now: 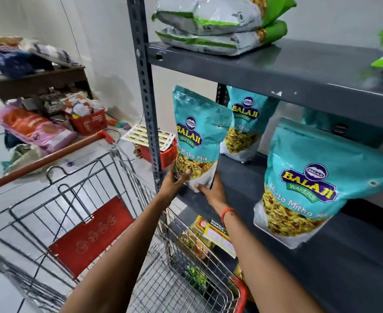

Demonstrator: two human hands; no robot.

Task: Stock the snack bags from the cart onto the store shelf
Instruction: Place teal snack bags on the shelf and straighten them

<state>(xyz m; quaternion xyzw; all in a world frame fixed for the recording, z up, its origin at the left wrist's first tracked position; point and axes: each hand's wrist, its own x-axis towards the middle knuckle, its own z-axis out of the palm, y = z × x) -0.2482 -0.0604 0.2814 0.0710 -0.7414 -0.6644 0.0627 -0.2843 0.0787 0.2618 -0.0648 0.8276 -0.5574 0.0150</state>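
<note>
A teal Balaji snack bag point(197, 132) stands upright at the left end of the grey middle shelf point(249, 177). My left hand point(174, 180) grips its lower left edge. Under its bottom right corner, my right hand point(211, 190) holds it too. Two more teal bags stand on the same shelf: one behind point(247, 125) and one close on the right point(310, 188). The wire cart point(109, 184) stands below left, with several snack packets point(199, 242) at its front end.
Green and white bags point(217, 26) lie stacked on the top shelf point(299, 68). The grey perforated shelf post point(146, 93) rises just left of the held bag. Red baskets point(89, 123) and piled goods sit on the floor at the back left, beside a brown table point(39, 80).
</note>
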